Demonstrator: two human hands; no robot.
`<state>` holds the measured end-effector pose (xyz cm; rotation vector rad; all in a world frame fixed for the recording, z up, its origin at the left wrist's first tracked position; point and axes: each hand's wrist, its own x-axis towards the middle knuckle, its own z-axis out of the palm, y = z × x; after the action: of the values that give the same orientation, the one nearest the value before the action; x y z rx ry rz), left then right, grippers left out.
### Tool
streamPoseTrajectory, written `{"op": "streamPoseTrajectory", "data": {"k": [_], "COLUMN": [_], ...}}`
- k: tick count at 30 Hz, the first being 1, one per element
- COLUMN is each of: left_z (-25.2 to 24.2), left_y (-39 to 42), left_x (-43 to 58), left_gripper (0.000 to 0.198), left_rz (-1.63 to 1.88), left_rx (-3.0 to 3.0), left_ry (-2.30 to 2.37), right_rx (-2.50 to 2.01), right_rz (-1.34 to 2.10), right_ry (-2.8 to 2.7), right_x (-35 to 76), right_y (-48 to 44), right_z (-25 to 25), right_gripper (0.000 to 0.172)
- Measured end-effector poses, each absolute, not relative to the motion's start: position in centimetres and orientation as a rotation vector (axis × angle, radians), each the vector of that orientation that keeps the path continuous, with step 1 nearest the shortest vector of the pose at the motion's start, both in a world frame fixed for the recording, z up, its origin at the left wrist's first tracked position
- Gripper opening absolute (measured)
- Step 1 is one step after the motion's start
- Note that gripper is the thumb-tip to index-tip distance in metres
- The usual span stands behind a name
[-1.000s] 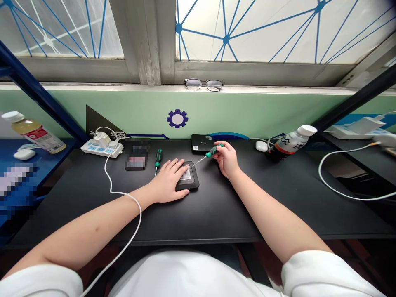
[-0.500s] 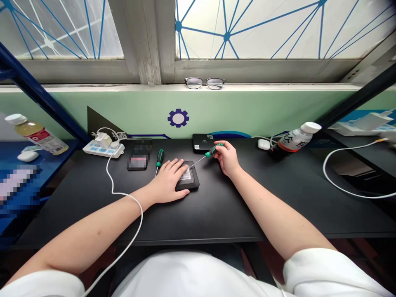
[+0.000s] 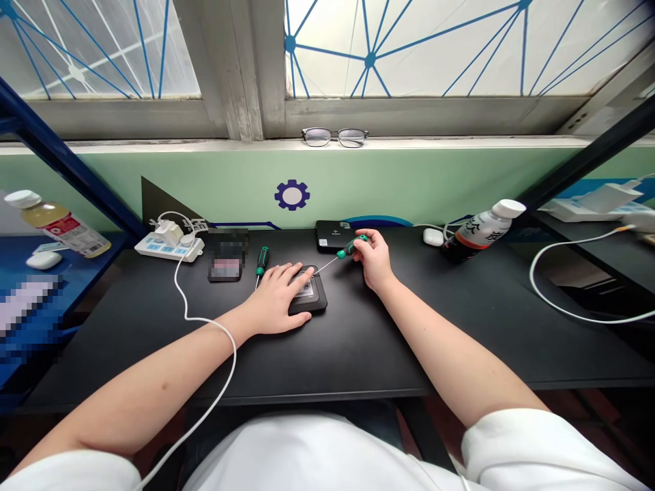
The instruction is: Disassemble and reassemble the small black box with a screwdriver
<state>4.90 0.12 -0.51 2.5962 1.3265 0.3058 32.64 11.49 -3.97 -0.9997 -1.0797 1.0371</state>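
Observation:
My left hand [image 3: 276,296] lies flat, fingers stretched out, across a flat black rectangular device [image 3: 319,294] with a white label, covering its left part. My right hand [image 3: 376,259] grips a screwdriver [image 3: 352,246] by its green and black handle. The thin shaft slants down to the left, and its tip meets the device's upper edge area near my left fingertips. Just behind my left hand lies a second screwdriver [image 3: 263,262] with a similar handle, the end of its shaft hidden by that hand.
Behind the device sits a black box [image 3: 335,236]. A power strip [image 3: 168,247] stands at the left, and its white cable [image 3: 228,382] crosses over my left forearm. To the right are a white earbud case [image 3: 433,236] and a dark drink bottle [image 3: 481,232]. Glasses [image 3: 335,138] rest on the sill.
The whole view has shifted slightly. Both hands keep nearly the same pose, with the screwdriver tip still at the device.

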Motion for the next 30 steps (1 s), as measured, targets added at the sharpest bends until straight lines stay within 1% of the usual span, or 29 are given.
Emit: {"op": "streamPoseTrajectory", "data": {"k": [5,6,10,11,14,15,19,24,30], "left_z": [-0.52,-0.56,-0.63,-0.61,-0.5,-0.49,-0.61,-0.61,-0.43], "left_y": [0.2,0.21,0.21,0.18,0.11,0.1,0.17,0.22,0.15], "left_x": [4.9,4.89,4.84,4.84,4.87,4.89,4.95,4.96,5.02], "left_gripper": [0.086,0.086,0.099,0.099,0.087,0.087,0.102,0.089,0.09], "left_rz": [0.298,0.298,0.314,0.315,0.284,0.28,0.342,0.321,0.3], "left_rx": [2.609,2.606,2.578,2.577,2.596,2.6,2.585,2.604,2.589], "left_ry": [1.334,1.334,1.337,1.338,1.338,1.337,1.325,1.318,1.337], "right_rx": [-0.984,-0.982,-0.977,-0.977,-0.975,-0.971,-0.967,-0.977,-0.972], "right_rz": [1.009,1.003,0.97,0.961,0.951,0.949,0.933,0.913,0.909], "right_ry": [-1.072,-1.067,-1.035,-1.024,-1.003,-1.0,-0.998,-1.022,-1.047], "right_x": [32.47,32.53,32.89,32.93,32.84,32.76,32.59,32.85,32.67], "right_y": [11.5,11.51,11.63,11.68,11.77,11.78,11.72,11.62,11.56], "right_z": [-4.14,-4.2,-4.41,-4.42,-4.31,-4.26,-4.12,-4.12,-3.98], "right_gripper": [0.038,0.038,0.037,0.037,0.037,0.038,0.038,0.038,0.038]}}
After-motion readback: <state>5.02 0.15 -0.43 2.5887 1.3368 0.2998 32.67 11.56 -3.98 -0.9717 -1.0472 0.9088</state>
